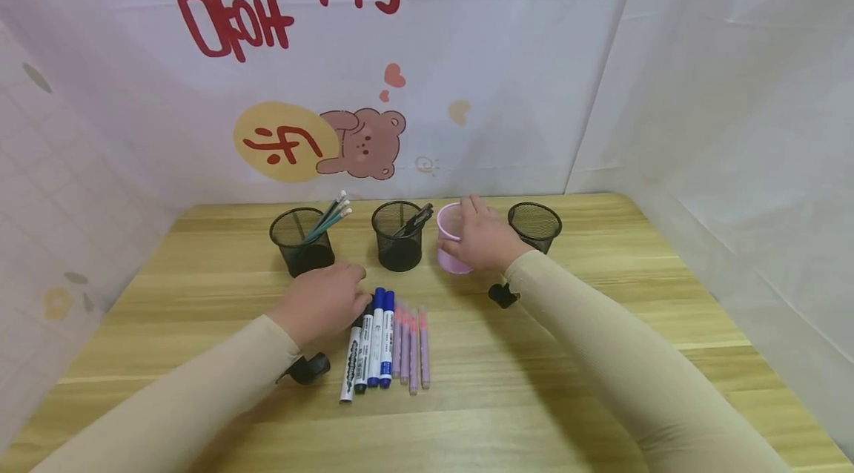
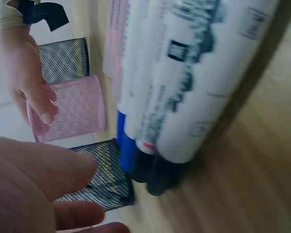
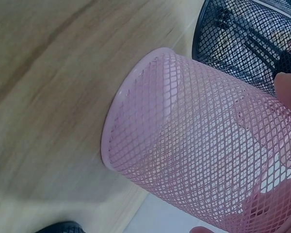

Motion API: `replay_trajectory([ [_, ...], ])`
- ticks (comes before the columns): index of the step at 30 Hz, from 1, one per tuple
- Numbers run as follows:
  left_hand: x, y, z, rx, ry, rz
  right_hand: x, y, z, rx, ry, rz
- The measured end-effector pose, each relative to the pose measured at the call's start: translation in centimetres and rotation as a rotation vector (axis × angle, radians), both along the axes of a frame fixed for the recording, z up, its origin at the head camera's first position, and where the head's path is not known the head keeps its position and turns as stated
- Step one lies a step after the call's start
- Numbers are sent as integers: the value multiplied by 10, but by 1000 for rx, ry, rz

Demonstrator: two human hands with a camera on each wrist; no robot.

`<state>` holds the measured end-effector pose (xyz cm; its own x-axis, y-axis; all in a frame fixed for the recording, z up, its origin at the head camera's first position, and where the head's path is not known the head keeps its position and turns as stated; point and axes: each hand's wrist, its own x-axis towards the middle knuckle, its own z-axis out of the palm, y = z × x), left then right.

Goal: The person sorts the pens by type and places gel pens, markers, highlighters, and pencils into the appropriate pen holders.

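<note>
My right hand (image 1: 485, 239) holds a pink mesh pen cup (image 1: 455, 264) that stands upright at the back of the table. In the right wrist view, the thumb and fingertips lie on opposite sides of the pink cup (image 3: 199, 136), near its rim. Close to the cap ends of two black-capped markers (image 1: 353, 365) is my left hand (image 1: 323, 302). Its thumb and fingers are apart from the markers (image 2: 184, 111) in the left wrist view, with nothing gripped. Two blue-capped markers (image 1: 382, 343) lie beside those, then several slim pink-purple pens (image 1: 414, 358).
A black mesh cup (image 1: 310, 254) with green pencils (image 1: 327, 222) stands at the back left. Right of it, another black mesh cup (image 1: 399, 250) contains black pens (image 1: 416, 219). A third black mesh cup (image 1: 536, 225) is partly behind my right wrist. White printed cloth (image 1: 494, 139) hangs behind the table.
</note>
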<state>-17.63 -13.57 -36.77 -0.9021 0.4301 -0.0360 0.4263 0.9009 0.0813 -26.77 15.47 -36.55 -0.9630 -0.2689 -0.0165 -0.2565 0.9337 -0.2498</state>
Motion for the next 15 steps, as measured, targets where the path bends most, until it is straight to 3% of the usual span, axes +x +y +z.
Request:
replay_trajectory([
  [8, -3, -6, -9, -37, -167, 37, -2, 1, -1, 10, 6, 1],
  [15, 0, -6, -11, -46, -228, 52, -2, 0, -3, 3, 19, 3],
])
